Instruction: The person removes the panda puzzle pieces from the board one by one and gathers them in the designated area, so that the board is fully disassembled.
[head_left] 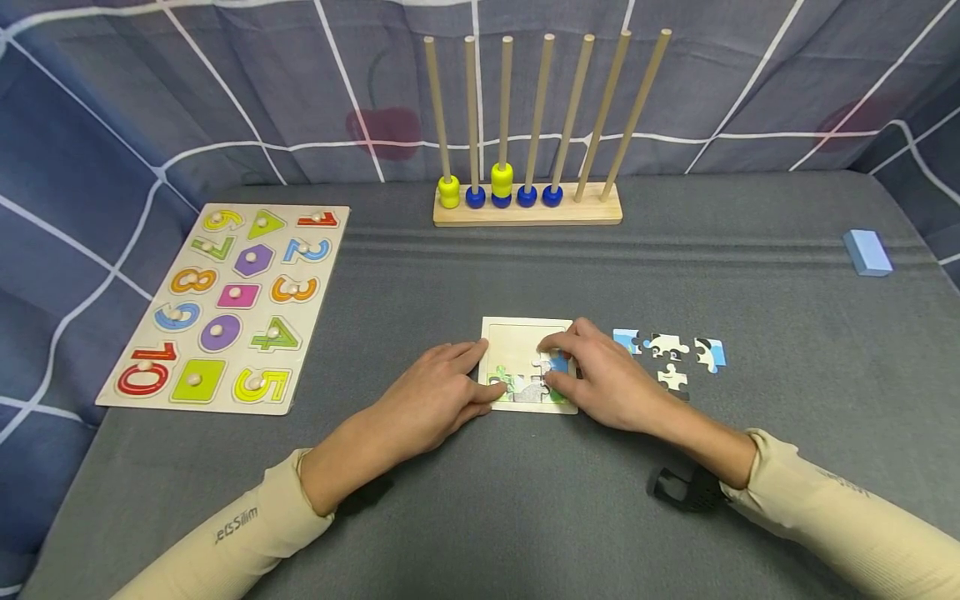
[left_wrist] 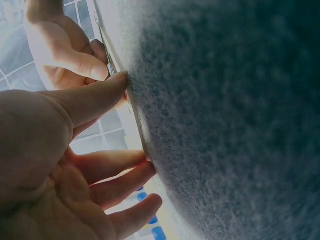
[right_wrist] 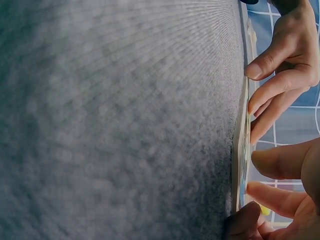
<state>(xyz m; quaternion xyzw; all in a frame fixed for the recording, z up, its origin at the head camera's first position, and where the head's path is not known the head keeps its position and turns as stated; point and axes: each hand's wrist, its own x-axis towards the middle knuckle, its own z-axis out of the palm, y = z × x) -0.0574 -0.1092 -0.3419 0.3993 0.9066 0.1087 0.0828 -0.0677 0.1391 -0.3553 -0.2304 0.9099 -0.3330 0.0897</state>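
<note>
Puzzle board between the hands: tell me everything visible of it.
The puzzle board is a thin, pale, roughly square panel, wooden by its look, with a border. It lies flat on the gray tabletop. Interlocking pieces in green, gray, white and blue fill part of its bottom and right; the upper left is bare. The left hand touches its left side; the right hand covers part of its right, fingers at the pieces.
</note>
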